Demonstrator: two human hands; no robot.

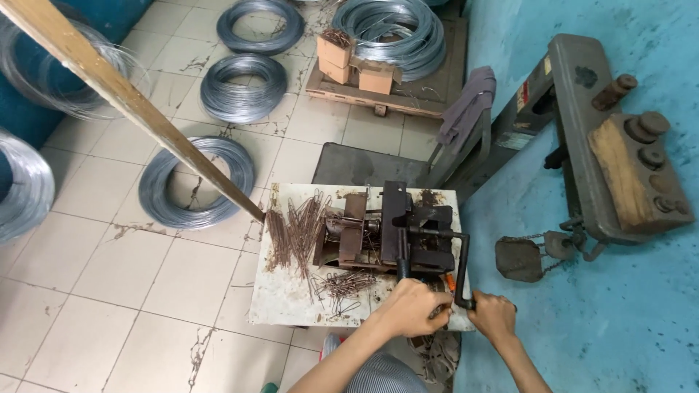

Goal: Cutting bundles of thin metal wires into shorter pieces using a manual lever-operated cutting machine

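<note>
cranking the wire bender with fingers close to the jaws

watching through the head camera, i see my right hand (494,314) wrapped shut around the grip of the black crank handle (461,271), at the near right corner of the small white table (280,302). my left hand (409,307) is curled over something at the near edge of the dark bending machine (397,233). i cannot tell whether its fingers are pinched on a wire piece or just resting there, since the knuckles hide them.

the risk i judge biggest: the left fingers sit just beside the crank's sweep and the machine's moving parts, so a turn could nip them. the rusty bent wire pieces (295,229) heaped on the tabletop have sharp ends and could prick a bare hand. some lie near the table edge and could slide off. the slanted wooden pole (138,109) touches the table's far left corner, so a knock might jolt it.

as for containers, two cardboard boxes (357,62) stand on a low pallet (386,91) well apart from me. one holds brownish wire pieces; the other's contents i cannot make out. wire coils (196,182) lie on the tiled floor.
</note>
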